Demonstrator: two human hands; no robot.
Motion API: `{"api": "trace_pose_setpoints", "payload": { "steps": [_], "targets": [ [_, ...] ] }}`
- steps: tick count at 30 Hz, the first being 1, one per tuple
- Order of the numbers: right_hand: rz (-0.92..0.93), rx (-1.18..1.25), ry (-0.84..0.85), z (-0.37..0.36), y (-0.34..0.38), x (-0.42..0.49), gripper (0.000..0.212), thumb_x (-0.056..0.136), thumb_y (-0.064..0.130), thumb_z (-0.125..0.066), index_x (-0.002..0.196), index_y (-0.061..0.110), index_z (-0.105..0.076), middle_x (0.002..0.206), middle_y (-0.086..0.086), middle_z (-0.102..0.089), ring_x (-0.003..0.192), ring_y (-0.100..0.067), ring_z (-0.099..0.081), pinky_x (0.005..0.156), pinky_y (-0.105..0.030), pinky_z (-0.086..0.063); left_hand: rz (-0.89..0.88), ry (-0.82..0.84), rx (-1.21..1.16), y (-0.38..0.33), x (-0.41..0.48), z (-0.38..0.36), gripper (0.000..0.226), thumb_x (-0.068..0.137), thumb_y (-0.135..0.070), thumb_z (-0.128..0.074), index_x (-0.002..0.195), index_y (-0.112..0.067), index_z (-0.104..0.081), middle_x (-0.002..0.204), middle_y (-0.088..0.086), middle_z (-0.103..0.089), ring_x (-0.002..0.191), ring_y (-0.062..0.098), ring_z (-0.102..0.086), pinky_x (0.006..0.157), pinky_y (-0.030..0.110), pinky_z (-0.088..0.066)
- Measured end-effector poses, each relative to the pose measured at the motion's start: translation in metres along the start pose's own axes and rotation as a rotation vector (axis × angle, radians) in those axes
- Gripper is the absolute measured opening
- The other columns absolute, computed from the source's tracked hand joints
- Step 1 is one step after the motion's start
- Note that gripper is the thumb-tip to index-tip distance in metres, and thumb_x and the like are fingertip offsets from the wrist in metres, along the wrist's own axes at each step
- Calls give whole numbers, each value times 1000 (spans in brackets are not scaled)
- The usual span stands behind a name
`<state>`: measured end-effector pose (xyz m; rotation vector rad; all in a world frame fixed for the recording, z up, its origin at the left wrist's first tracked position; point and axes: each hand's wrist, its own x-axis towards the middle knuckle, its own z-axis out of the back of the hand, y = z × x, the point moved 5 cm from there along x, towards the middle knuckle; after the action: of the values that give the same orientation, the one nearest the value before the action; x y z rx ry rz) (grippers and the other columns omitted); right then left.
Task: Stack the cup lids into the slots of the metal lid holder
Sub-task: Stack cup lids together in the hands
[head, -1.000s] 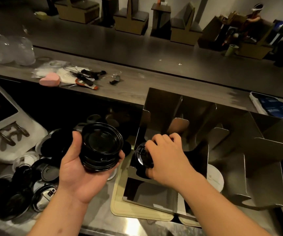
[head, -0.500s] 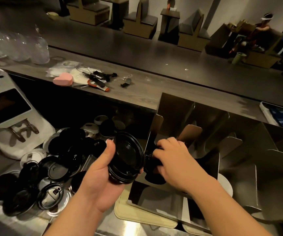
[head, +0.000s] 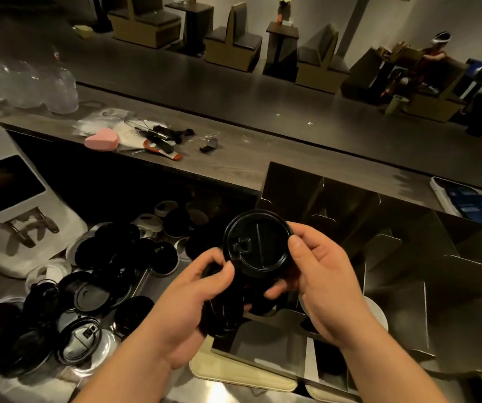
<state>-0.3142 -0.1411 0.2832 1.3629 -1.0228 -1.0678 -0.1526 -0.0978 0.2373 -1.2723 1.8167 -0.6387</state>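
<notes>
The left hand [head: 187,303] is gripping a stack of black lids [head: 219,315]; the right hand [head: 324,283] is pinching a single lid [head: 258,242] by the metal holder [head: 408,257].

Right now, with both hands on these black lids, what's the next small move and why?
Probably draw the top lid away with the right hand and lower it into the metal lid holder. The right hand pinches that lid's rim, the left hand grips the stack of lids beneath it, and the holder's slots stand just behind the hands.
</notes>
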Motion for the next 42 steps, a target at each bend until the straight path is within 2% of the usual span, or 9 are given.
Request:
{"api": "trace_pose_setpoints", "payload": {
  "steps": [3,5,9,13,20,24,32,37,42],
  "targets": [
    [-67,-45,-70,3,-3,2,28,103,18,-46,125,27,-61,106,0,-74,72,-27,-72,61,-35,-59,-36,-36,42,2,-3,-3,21,83,-22,-66,93,-4,-61,104,19,-70,92,33,-68,86,48,-54],
    [5,-225,-103,9,1,4,30,99,22,-53,125,35,-59,112,8,-70,87,-17,-72,67,-28,-59,-78,-75,118,-1,-4,-4,20,81,-26,-67,88,-8,-64,101,19,-71,91,30,-68,83,43,-55],
    [139,-684,121,5,13,7,71,70,54,-76,135,41,-50,125,31,-46,117,4,-51,87,-20,-52,-113,-75,170,-9,-6,-5,31,79,-26,-66,92,0,-59,84,10,-68,71,16,-68,59,25,-53],
    [210,-901,160,-1,19,10,80,70,50,-80,140,43,-43,134,33,-41,125,9,-41,100,-22,-46,-98,-6,258,-13,-5,-6,21,84,-21,-66,87,-1,-58,82,9,-68,69,14,-68,57,22,-52],
    [139,-741,283,-7,3,11,76,74,44,-78,139,49,-40,138,28,-40,128,5,-42,103,-25,-47,-57,76,305,-13,2,-6,20,88,-15,-65,87,0,-52,84,10,-67,73,20,-69,60,26,-53],
    [168,-740,166,3,4,17,61,76,42,-79,131,45,-53,128,27,-49,119,7,-49,101,-28,-50,-84,17,318,-12,6,-5,17,91,-15,-63,85,-2,-53,77,4,-68,66,12,-67,54,21,-49],
    [109,-558,286,5,-2,20,59,78,27,-82,127,41,-54,125,17,-59,119,-3,-57,97,-32,-53,-108,57,425,-10,13,-1,19,87,-22,-67,89,-4,-60,89,8,-67,80,17,-65,68,23,-52],
    [220,-1043,185,9,2,22,54,77,38,-78,121,45,-48,123,28,-43,115,7,-42,92,-12,-41,-93,-59,13,-13,17,24,35,87,-39,-58,114,-20,-69,119,14,-70,109,32,-68,83,47,-58],
    [242,-1464,322,-17,-29,24,60,82,37,-72,134,30,-44,131,10,-42,121,-11,-39,99,-25,-44,-19,-26,-476,-2,20,34,66,82,-63,-58,120,-11,-71,134,21,-62,123,41,-60,98,63,-46]
  ]
}}
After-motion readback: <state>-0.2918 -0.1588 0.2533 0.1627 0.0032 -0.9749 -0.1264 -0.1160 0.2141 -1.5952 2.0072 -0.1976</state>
